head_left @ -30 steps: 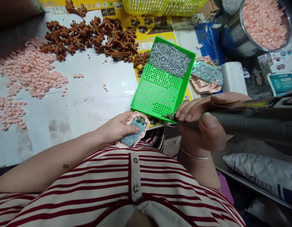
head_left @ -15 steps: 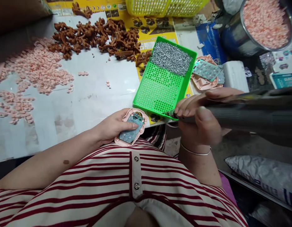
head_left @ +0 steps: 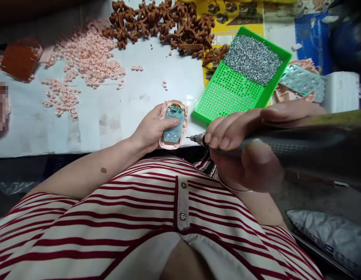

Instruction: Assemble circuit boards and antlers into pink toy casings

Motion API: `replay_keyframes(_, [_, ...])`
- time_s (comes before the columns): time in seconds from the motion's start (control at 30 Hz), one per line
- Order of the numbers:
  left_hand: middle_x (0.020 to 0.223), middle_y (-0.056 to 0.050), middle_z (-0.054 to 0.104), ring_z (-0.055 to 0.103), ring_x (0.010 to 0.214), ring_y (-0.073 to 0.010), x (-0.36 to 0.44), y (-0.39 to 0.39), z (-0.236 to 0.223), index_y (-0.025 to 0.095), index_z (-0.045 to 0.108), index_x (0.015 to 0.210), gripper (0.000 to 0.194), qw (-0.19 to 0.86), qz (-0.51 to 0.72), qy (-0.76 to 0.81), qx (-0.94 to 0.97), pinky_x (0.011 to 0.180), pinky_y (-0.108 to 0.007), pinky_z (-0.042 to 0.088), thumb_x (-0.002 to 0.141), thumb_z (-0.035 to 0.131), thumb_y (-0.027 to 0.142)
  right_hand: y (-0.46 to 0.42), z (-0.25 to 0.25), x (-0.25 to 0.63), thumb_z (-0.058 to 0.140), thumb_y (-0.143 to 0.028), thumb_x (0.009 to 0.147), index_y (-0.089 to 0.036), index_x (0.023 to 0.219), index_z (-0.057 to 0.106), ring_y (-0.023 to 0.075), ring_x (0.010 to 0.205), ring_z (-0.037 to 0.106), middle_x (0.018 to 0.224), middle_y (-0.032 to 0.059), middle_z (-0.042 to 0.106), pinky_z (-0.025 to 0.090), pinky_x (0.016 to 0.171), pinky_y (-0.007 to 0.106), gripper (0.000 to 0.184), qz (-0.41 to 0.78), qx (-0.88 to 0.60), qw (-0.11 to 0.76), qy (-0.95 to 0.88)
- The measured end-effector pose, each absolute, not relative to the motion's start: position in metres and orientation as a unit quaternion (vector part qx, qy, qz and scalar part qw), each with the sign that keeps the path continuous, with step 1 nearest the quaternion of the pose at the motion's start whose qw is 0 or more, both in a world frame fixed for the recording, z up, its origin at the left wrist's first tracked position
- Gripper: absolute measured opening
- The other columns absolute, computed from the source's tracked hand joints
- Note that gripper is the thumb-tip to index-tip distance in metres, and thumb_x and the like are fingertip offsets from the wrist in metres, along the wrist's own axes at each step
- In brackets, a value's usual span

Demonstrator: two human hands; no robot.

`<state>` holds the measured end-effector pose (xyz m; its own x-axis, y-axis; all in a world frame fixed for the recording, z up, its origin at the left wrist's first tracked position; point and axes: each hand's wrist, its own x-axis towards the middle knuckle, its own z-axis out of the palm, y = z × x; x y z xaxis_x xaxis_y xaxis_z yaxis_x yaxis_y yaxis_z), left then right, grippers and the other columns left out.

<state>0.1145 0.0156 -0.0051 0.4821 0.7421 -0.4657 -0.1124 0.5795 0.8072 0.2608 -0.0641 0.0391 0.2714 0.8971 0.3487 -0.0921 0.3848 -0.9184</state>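
Note:
My left hand grips a pink plastic shell from its left side, thumb across the circuit board that sits inside it. Wires show at the board's top end. Wrapped round an electric screwdriver is my right hand. The screwdriver lies almost level, its bit pointing left, a short way right of the shell and apart from it. Behind my right hand stands a green perforated basket, with a heap of small silver screws in its far end.
Brown plastic parts are piled at the back. Small pink pieces spread over the table's left half. More pink shells and boards lie right of the basket, beside a white block. A silvery bag rests low on the right.
My right hand has brought the screwdriver bit from the basket's near edge leftward, close to the shell. The shell is now more upright in my left hand. The view has shifted.

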Motion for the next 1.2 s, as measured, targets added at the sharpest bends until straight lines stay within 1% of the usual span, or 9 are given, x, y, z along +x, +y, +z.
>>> replay_keyframes(0.03, [0.091, -0.003, 0.068, 0.066, 0.078, -0.0166, 0.115, 0.016, -0.005, 0.015, 0.059, 0.113, 0.047, 0.779, 0.278, 0.422, 0.370, 0.078, -0.032, 0.056, 0.068, 0.072, 0.016, -0.061, 0.035, 0.259, 0.070, -0.044, 0.086, -0.036, 0.093, 0.066, 0.0139, 0.051, 0.055, 0.062, -0.0066, 0.055, 0.054, 0.052, 0.034, 0.012, 0.355, -0.387, 0.683, -0.507])
replay_keyframes(0.1, [0.091, -0.003, 0.067, 0.066, 0.079, -0.0166, 0.115, 0.016, -0.004, 0.014, 0.060, 0.111, 0.045, 0.780, 0.283, 0.414, 0.374, 0.079, -0.032, 0.055, 0.067, 0.070, 0.015, -0.055, 0.028, 0.256, 0.071, -0.039, 0.083, -0.039, 0.108, 0.064, 0.0139, 0.041, 0.049, 0.055, -0.0090, 0.052, 0.047, 0.041, 0.031, 0.026, 0.315, -0.322, 0.708, -0.544])
replay_keyframes(0.17, [0.092, -0.004, 0.067, 0.066, 0.081, -0.0171, 0.116, 0.017, -0.004, 0.014, 0.060, 0.110, 0.045, 0.779, 0.287, 0.416, 0.371, 0.081, -0.033, 0.055, 0.066, 0.070, 0.015, -0.050, 0.023, 0.253, 0.070, -0.038, 0.084, -0.040, 0.112, 0.061, 0.0136, 0.036, 0.044, 0.051, -0.0101, 0.048, 0.043, 0.036, 0.030, 0.030, 0.298, -0.306, 0.708, -0.562])
replay_keyframes(0.43, [0.087, -0.002, 0.065, 0.066, 0.080, -0.0172, 0.117, 0.016, -0.004, 0.015, 0.059, 0.110, 0.043, 0.784, 0.296, 0.416, 0.352, 0.080, -0.033, 0.055, 0.068, 0.067, 0.012, -0.051, 0.023, 0.248, 0.072, -0.038, 0.084, -0.037, 0.105, 0.062, 0.0111, 0.038, 0.048, 0.053, -0.0100, 0.048, 0.047, 0.039, 0.027, 0.023, 0.309, -0.323, 0.701, -0.555])
replay_keyframes(0.63, [0.088, -0.002, 0.066, 0.064, 0.078, -0.0160, 0.117, 0.017, -0.003, 0.015, 0.059, 0.111, 0.042, 0.783, 0.284, 0.426, 0.354, 0.082, -0.033, 0.054, 0.069, 0.064, 0.011, -0.049, 0.021, 0.250, 0.066, -0.026, 0.084, -0.033, 0.119, 0.065, 0.0118, 0.039, 0.049, 0.052, -0.0093, 0.051, 0.046, 0.038, 0.027, 0.035, 0.312, -0.273, 0.702, -0.579])
replay_keyframes(0.73, [0.087, -0.002, 0.064, 0.063, 0.077, -0.0154, 0.118, 0.017, -0.003, 0.016, 0.059, 0.110, 0.041, 0.784, 0.280, 0.426, 0.355, 0.081, -0.032, 0.053, 0.069, 0.065, 0.011, -0.047, 0.020, 0.249, 0.065, -0.025, 0.083, -0.031, 0.119, 0.066, 0.0111, 0.037, 0.047, 0.052, -0.0096, 0.049, 0.044, 0.035, 0.027, 0.036, 0.296, -0.259, 0.711, -0.583])
replay_keyframes(0.87, [0.083, -0.001, 0.063, 0.062, 0.074, -0.0144, 0.119, 0.017, -0.004, 0.015, 0.059, 0.107, 0.039, 0.791, 0.289, 0.418, 0.342, 0.080, -0.031, 0.053, 0.069, 0.064, 0.009, -0.048, 0.020, 0.247, 0.067, -0.026, 0.084, -0.034, 0.118, 0.064, 0.0109, 0.040, 0.049, 0.055, -0.0101, 0.052, 0.048, 0.040, 0.027, 0.035, 0.308, -0.279, 0.700, -0.581])
replay_keyframes(1.07, [0.079, -0.001, 0.063, 0.062, 0.071, -0.0141, 0.121, 0.020, -0.004, 0.014, 0.059, 0.101, 0.034, 0.800, 0.287, 0.416, 0.325, 0.076, -0.030, 0.053, 0.069, 0.066, 0.007, -0.053, 0.017, 0.245, 0.073, -0.026, 0.085, -0.029, 0.094, 0.063, 0.0104, 0.051, 0.056, 0.065, -0.0067, 0.057, 0.048, 0.049, 0.027, 0.014, 0.377, -0.313, 0.693, -0.529])
replay_keyframes(1.2, [0.079, -0.001, 0.063, 0.062, 0.069, -0.0137, 0.120, 0.021, -0.004, 0.013, 0.058, 0.100, 0.035, 0.805, 0.288, 0.408, 0.319, 0.071, -0.028, 0.052, 0.067, 0.066, 0.005, -0.052, 0.017, 0.243, 0.070, -0.025, 0.087, -0.030, 0.098, 0.063, 0.0113, 0.052, 0.054, 0.064, -0.0065, 0.053, 0.047, 0.050, 0.027, 0.013, 0.373, -0.296, 0.702, -0.529])
